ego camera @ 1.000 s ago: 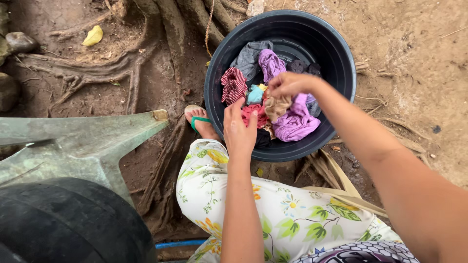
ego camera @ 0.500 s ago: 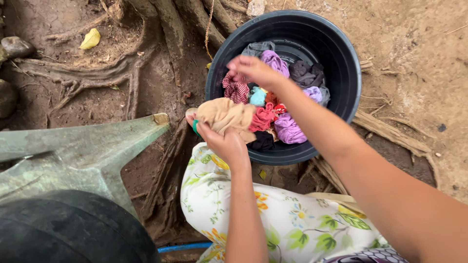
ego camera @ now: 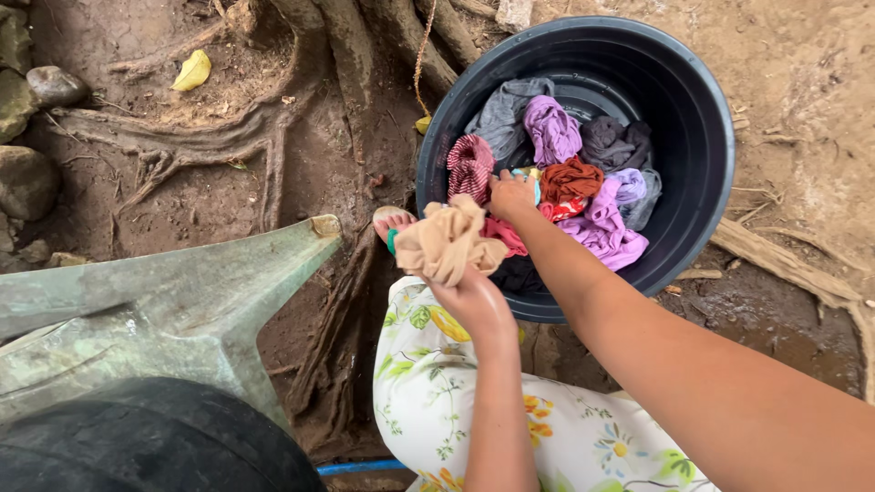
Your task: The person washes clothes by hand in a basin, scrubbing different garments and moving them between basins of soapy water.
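Note:
A black round basin (ego camera: 702,100) stands on the dirt, holding several wrung, twisted cloths: grey, purple, red-striped, rust and lilac. My left hand (ego camera: 474,296) grips a crumpled tan cloth (ego camera: 447,241) just outside the basin's near rim. My right hand (ego camera: 510,194) reaches into the basin, its fingers down among the cloths beside a small light-blue piece (ego camera: 530,178); whether it grips anything I cannot tell.
Thick tree roots (ego camera: 228,137) and stones (ego camera: 27,178) cover the ground to the left. A greenish metal piece (ego camera: 164,292) and a black tyre (ego camera: 146,442) sit at lower left. My flowered trouser leg (ego camera: 437,383) and sandalled foot (ego camera: 390,223) lie by the basin.
My left hand took the tan cloth out of the basin and bunched it up. My right hand let go of it and dropped back among the cloths. The view shifted left.

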